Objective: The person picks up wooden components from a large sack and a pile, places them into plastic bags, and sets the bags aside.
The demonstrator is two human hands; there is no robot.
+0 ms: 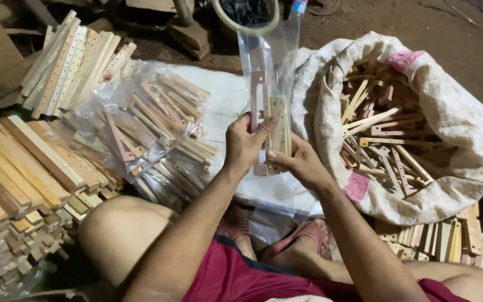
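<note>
Gripping from both sides, the left hand (245,144) and right hand (297,162) are closed around a small bundle of wooden slats (269,128) that sits partly inside a clear plastic sleeve (266,53), held upright in front of the person, above the knees. The left thumb presses across the front of the bundle; the right fingers pinch its lower edge.

These slats look thin, light and stiff, and the perforated ones could snap if bent, so holding the whole stack together at its lower half seems the sound place. The sleeve looks slick and floppy, likely to slide unless pinched against the wood.

Just to the right, an open woven sack (448,112) brims with loose slats. To the left, filled plastic packets (152,128) lie heaped on a white sheet (225,95), with stacked wooden strips (23,168) beyond.
</note>
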